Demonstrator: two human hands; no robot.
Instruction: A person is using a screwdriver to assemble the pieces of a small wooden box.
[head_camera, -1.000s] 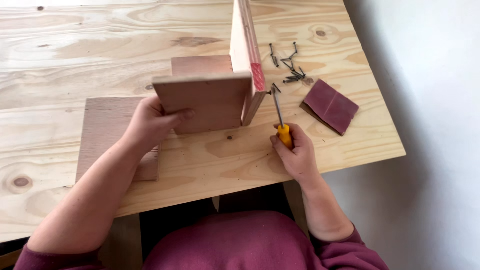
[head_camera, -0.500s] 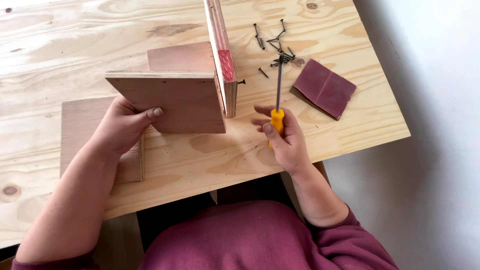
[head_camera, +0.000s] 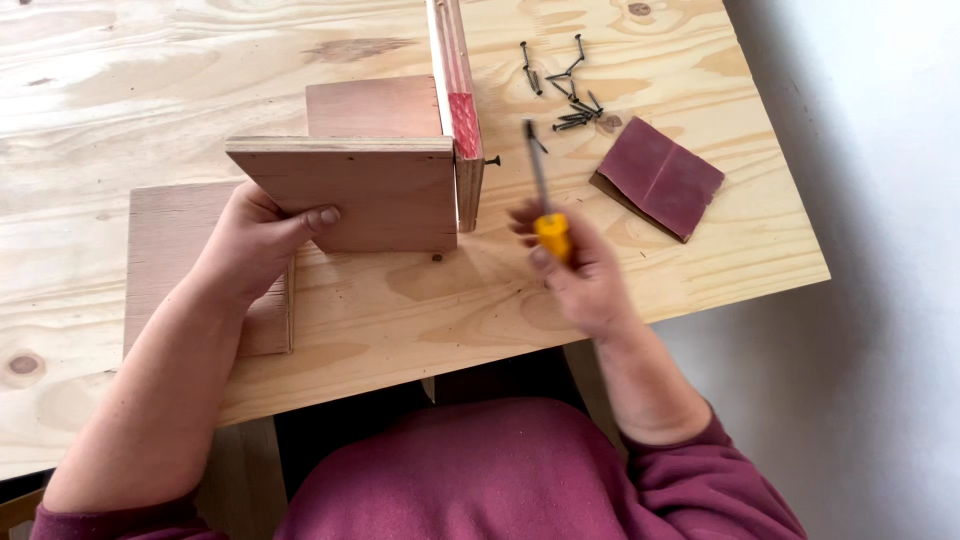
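Observation:
My left hand (head_camera: 255, 240) grips the near upright plywood panel (head_camera: 370, 190) of a small box assembly, thumb on its front face. That panel meets a taller side panel (head_camera: 458, 100) edge-on, and a screw (head_camera: 491, 160) sticks out of the side panel's outer face. My right hand (head_camera: 585, 275) holds a yellow-handled screwdriver (head_camera: 545, 195), its shaft pointing away from me, just right of the side panel. The tip is a little away from the screw and is blurred.
A pile of several dark screws (head_camera: 570, 95) lies on the plywood table (head_camera: 150, 70) at the far right. A reddish sandpaper sheet (head_camera: 658, 177) lies near the right edge. A flat plywood board (head_camera: 180, 250) rests under my left hand. The table's near edge is close to my body.
The view shifted and the assembly now sits nearer centre. My right hand lifted the screwdriver from the table edge and brought it left toward the side panel. My left hand kept its grip.

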